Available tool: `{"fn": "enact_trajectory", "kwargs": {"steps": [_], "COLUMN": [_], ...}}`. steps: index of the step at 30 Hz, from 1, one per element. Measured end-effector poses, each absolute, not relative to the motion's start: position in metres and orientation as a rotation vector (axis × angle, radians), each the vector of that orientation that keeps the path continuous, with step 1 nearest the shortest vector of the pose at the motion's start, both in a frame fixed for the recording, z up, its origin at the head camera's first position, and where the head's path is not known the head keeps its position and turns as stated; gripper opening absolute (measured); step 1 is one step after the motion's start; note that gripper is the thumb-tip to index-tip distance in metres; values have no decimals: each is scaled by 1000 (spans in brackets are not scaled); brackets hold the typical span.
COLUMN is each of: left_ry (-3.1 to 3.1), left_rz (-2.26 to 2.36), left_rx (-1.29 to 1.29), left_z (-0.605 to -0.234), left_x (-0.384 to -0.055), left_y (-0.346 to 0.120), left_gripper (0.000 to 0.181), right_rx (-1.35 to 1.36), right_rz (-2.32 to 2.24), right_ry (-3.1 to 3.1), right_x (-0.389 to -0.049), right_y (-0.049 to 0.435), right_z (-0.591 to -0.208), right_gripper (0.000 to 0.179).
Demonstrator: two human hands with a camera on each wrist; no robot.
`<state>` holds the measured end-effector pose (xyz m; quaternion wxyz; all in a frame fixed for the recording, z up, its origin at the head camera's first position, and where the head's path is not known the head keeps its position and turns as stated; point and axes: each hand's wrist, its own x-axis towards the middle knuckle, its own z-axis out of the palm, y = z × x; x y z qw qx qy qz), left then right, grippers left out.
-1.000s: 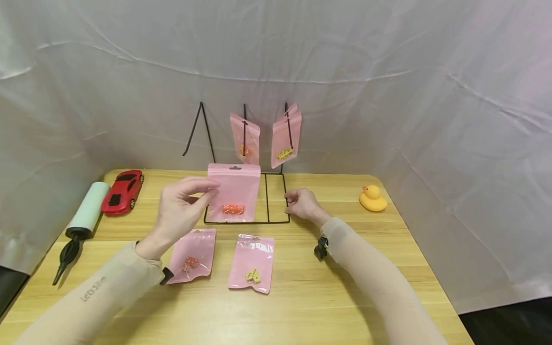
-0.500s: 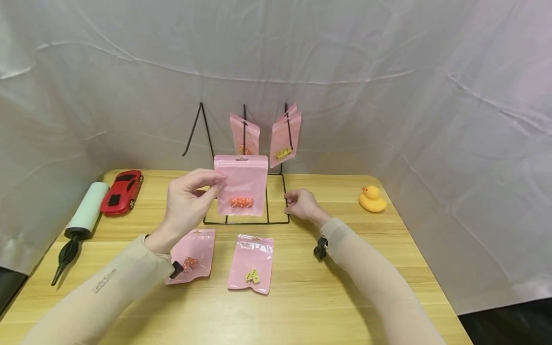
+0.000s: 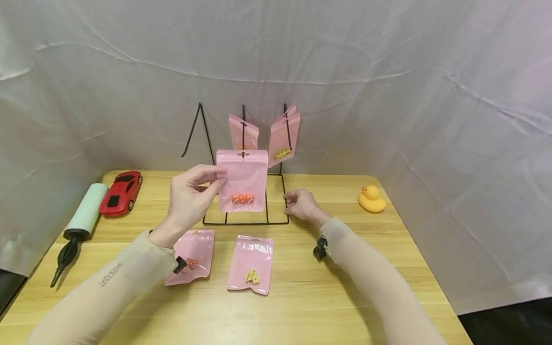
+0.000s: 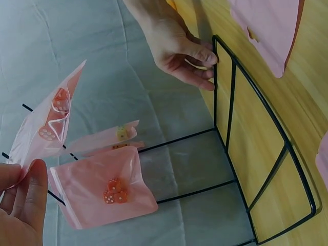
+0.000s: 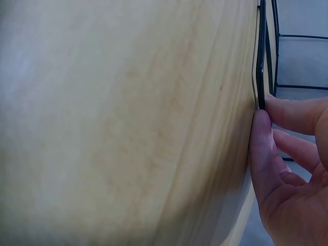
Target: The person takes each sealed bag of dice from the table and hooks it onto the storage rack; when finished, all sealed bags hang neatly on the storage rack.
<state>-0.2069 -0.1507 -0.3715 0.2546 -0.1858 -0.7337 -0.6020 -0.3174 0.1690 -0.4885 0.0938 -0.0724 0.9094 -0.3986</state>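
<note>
Pink bag (image 3: 243, 178) higher, in left hand (image 3: 189, 195)

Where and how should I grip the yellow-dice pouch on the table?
Probably pinch the pouch by its upper left edge, from the left: it lies nearly flat, the yellow dice sit low, and this leaves the top hang hole clear.

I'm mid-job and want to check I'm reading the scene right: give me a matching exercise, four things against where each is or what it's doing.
1. left hand
2. right hand
3. yellow duck
4. red car

A. beside the pale green pump
B. pinching the base wire of the black rack
C. near the right edge of the table
D. holding up a pink bag

Pairs: 1-D, 2-B, 3-C, 4-A
</note>
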Motion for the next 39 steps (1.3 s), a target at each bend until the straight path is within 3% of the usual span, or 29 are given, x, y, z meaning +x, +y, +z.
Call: {"fn": "enact_trajectory", "kwargs": {"steps": [39], "left_ry": [-1975], "left_rz": [-1576], "left_rx": [-445], "left_z": [-371], "left_x": [-234], "left_y": [-145], "left_gripper": [17], "right_rx": [-226], "right_rz": [-1203], "right_ry": [2674], "right_x": [-316], "right_y": [170], "right_z": [-488], "right_gripper": [57]}}
